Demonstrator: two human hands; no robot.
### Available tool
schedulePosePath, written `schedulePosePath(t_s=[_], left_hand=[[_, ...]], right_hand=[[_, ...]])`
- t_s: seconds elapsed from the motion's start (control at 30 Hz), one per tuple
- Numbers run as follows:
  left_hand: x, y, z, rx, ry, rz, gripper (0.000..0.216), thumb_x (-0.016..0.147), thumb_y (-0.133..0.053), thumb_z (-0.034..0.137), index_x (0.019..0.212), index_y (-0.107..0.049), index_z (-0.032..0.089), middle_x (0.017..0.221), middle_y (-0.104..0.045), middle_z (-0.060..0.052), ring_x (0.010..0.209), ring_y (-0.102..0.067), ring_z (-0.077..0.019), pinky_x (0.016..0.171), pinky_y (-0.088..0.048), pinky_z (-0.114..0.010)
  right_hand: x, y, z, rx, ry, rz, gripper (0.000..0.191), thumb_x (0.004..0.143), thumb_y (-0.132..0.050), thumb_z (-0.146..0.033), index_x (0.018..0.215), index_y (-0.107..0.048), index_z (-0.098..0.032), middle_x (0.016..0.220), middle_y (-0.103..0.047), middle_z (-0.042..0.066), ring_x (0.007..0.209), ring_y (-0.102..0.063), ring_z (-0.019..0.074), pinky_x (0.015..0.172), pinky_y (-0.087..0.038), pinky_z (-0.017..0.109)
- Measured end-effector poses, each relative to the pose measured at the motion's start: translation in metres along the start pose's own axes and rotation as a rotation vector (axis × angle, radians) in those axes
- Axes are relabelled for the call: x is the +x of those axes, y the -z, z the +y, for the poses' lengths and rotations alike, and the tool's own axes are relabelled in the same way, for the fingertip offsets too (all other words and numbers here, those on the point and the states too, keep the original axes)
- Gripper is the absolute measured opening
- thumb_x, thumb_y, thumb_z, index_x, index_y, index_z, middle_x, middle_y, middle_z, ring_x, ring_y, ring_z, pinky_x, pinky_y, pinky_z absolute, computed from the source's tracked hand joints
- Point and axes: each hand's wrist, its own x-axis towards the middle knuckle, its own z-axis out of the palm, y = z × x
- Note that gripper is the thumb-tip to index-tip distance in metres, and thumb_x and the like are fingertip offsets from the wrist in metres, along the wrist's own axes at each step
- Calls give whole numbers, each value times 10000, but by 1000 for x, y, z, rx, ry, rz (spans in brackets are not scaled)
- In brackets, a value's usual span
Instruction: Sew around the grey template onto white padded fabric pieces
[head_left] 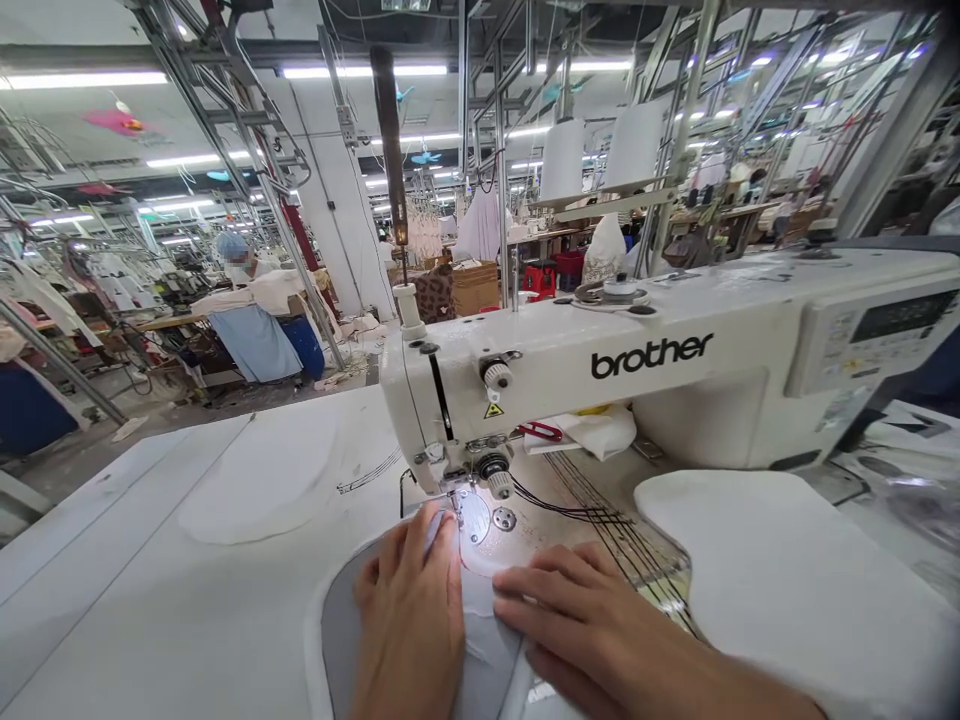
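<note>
A grey fabric panel with a white padded edge [341,640] lies under the needle area of a white sewing machine [540,370]. My left hand [416,600] presses on this panel, its fingers bunched around a fold close beside the presser foot [457,510]. To the right, my right hand [574,610] has its fingertips on a strip of white fabric [480,585] that joins the grey panel. Its fingers are close together, and some white cloth shows between them. The lamp lights the metal needle plate [474,518]. My left palm hides part of the panel.
A white cut piece [259,480] lies on the table at left, another [780,550] at right. Red-handled snips [541,432] and a white cloth bundle [600,432] sit behind the needle. Thread cones [562,160] stand above. A person in a blue cap [236,255] is farther back.
</note>
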Motion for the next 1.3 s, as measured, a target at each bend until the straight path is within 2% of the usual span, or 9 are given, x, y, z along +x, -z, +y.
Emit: schedulePosePath(t_s=[0.13, 0.23, 0.37, 0.53, 0.73, 0.87, 1.03, 1.2, 1.3], left_hand=[[0, 2, 4, -22, 31, 20, 406, 937, -347, 195, 1261, -587, 235, 1284, -639, -67, 1104, -575, -292, 833, -472, -464], [2, 6, 6, -39, 42, 43, 396, 937, -345, 177, 1214, -618, 250, 1261, -656, -50, 1088, -583, -267, 823, -472, -422], [3, 11, -2, -73, -3, -17, 380, 958, -339, 219, 1221, -611, 253, 1280, -651, -43, 1103, -599, -250, 805, -485, -405], [3, 9, -14, -90, -77, -92, 367, 959, -375, 280, 1263, -583, 277, 1332, -620, -19, 1174, -581, -246, 858, -487, -427], [3, 5, -8, -68, -12, -70, 399, 971, -331, 247, 1263, -603, 257, 1333, -617, -31, 1147, -582, -267, 873, -475, -462], [7, 7, -4, -50, 9, -96, 401, 962, -341, 247, 1251, -618, 248, 1322, -624, -43, 1117, -584, -285, 856, -472, -482], [15, 9, 2, -44, 74, -139, 420, 964, -309, 216, 1224, -638, 208, 1344, -602, -68, 1143, -555, -296, 914, -439, -526], [21, 8, 4, -42, 147, -177, 400, 974, -324, 215, 1191, -656, 266, 1364, -587, -26, 1173, -537, -263, 944, -410, -490], [25, 8, 3, -50, 146, -194, 390, 971, -335, 213, 1174, -666, 255, 1367, -580, -34, 1170, -536, -265, 953, -403, -484]], right_hand=[[1, 7, 1, 8, 11, -27, 272, 956, -543, -189, 1207, -596, -280, 1241, -651, -43, 1065, -590, 164, 887, -417, 343], [1, 7, 1, 15, -6, -34, 279, 949, -556, -194, 1209, -595, -287, 1238, -648, -43, 1070, -588, 164, 894, -422, 346], [2, 9, 0, 45, -24, -68, 265, 955, -550, -195, 1198, -602, -288, 1229, -645, -35, 1071, -582, 162, 918, -413, 349], [4, 10, 1, 127, -39, -113, 261, 974, -530, -196, 1218, -581, -272, 1237, -632, -36, 1080, -563, 156, 945, -375, 348], [5, 7, 5, 134, -67, -128, 221, 992, -495, -209, 1190, -587, -247, 1230, -640, -21, 1082, -558, 163, 957, -345, 362], [8, 8, 8, 120, -56, -128, 216, 1002, -471, -204, 1164, -611, -234, 1198, -656, -7, 1069, -560, 164, 929, -354, 357], [12, 7, 15, 107, -49, -98, 231, 1009, -449, -202, 1167, -612, -241, 1217, -649, -8, 1080, -554, 162, 935, -333, 361], [17, 8, 21, 114, -46, -118, 237, 1012, -441, -214, 1157, -628, -227, 1213, -654, 10, 1073, -551, 166, 913, -334, 352], [20, 10, 22, 114, -63, -131, 244, 1012, -434, -196, 1154, -630, -225, 1200, -657, 10, 1055, -549, 171, 909, -329, 356]])
